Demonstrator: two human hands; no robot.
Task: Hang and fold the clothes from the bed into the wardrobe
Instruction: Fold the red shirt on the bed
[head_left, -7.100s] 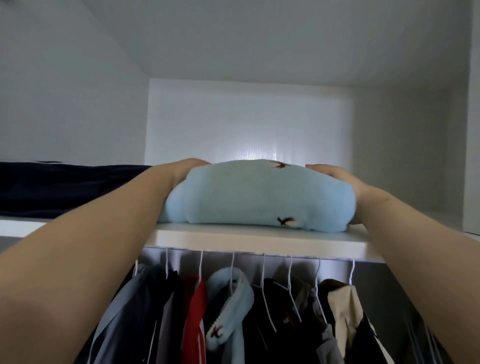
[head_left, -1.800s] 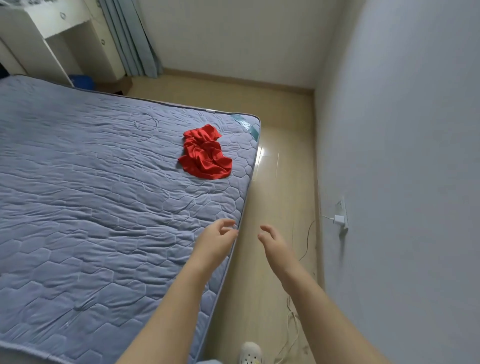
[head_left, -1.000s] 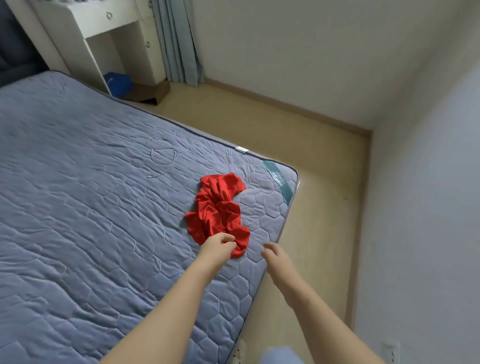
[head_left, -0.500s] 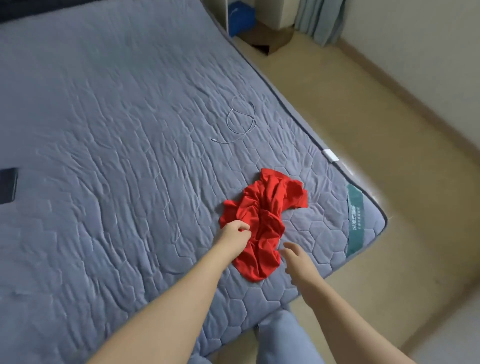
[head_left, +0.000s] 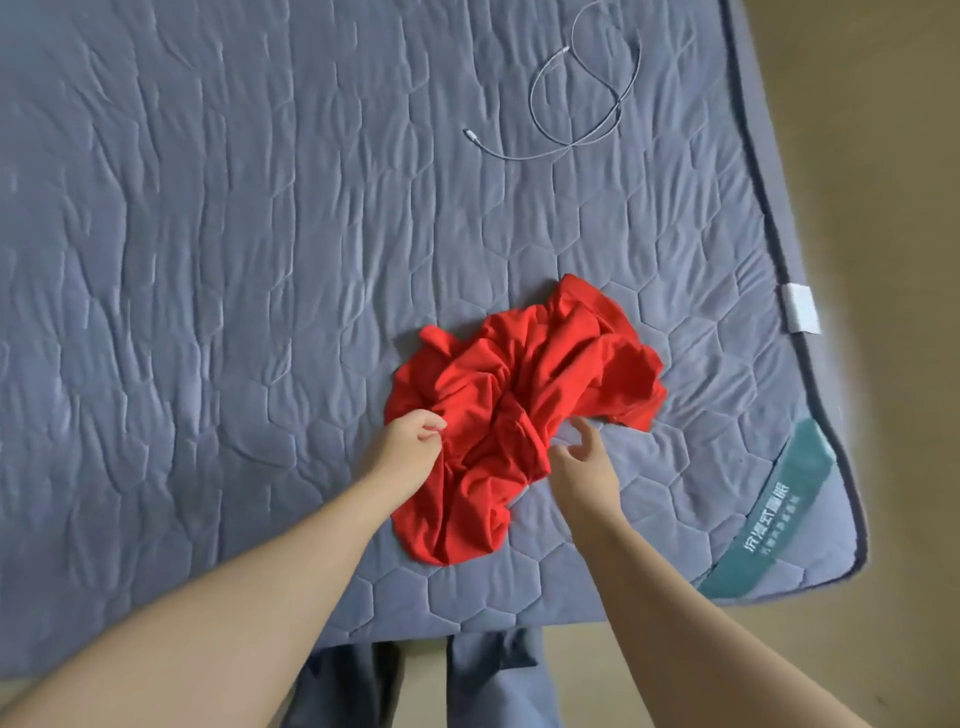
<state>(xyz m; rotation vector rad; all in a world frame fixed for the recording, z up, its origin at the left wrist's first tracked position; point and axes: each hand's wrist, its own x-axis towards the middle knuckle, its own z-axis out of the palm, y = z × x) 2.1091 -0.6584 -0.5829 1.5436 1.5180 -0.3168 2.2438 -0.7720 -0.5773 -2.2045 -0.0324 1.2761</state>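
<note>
item: crumpled red fabric garment (head_left: 519, 415) lies on grey quilted mattress (head_left: 208, 260), near its 4 o'clock corner | left hand (head_left: 410, 441): pinches garment's 8 o'clock edge | right hand (head_left: 584, 465): fingers spread, empty, at its 5 o'clock edge | progress: sole garment visible, unlifted; hanging/folding into wardrobe remains

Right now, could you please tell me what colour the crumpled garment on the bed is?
The garment is plain bright red, seen best in the head view.

The garment (head_left: 524, 410) is lying on the bed (head_left: 208, 260), near its right corner. A cable (head_left: 532, 101) is lying behind it, well apart.
</note>
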